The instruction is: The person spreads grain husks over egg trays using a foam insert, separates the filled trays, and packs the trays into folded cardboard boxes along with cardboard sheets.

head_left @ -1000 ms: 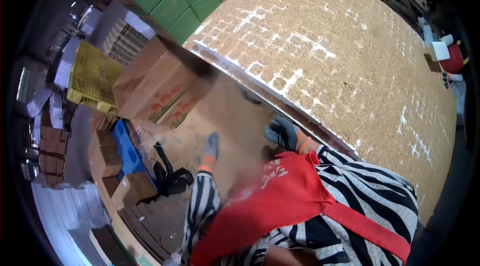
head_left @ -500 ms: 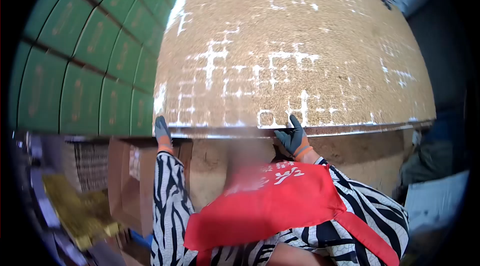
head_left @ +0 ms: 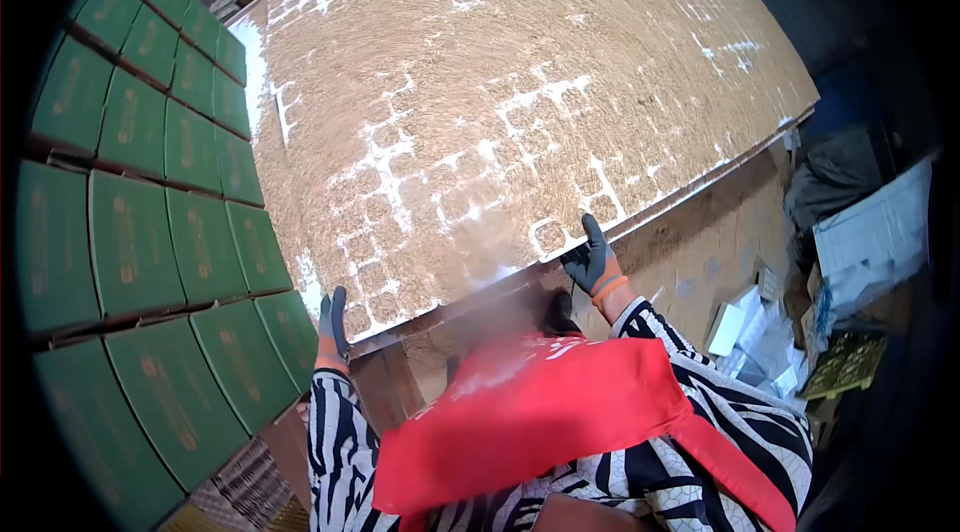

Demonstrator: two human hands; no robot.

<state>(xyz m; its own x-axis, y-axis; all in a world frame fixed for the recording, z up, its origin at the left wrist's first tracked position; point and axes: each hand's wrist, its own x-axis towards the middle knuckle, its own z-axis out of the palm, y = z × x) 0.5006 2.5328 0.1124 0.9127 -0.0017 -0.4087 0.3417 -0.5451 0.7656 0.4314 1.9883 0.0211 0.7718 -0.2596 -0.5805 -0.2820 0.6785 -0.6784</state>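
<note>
Some blurred white characters (head_left: pixel 562 348) mark the red apron (head_left: pixel 530 437); print (head_left: pixel 158 388) on green boxes (head_left: pixel 125 282) is illegible. Ahead, the brown-covered slab (head_left: pixel 520 52) has the right hand (head_left: pixel 598 262) clasping its near edge, the left hand (head_left: pixel 334 325) at its corner, grip unclear.

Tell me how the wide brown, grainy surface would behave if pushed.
The grainy surface would probably shed some loose-looking material if jolted. It may feel heavy, being far broader than the gap between the left hand and right hand. A step along its front hints at separate pieces that might shift.
</note>
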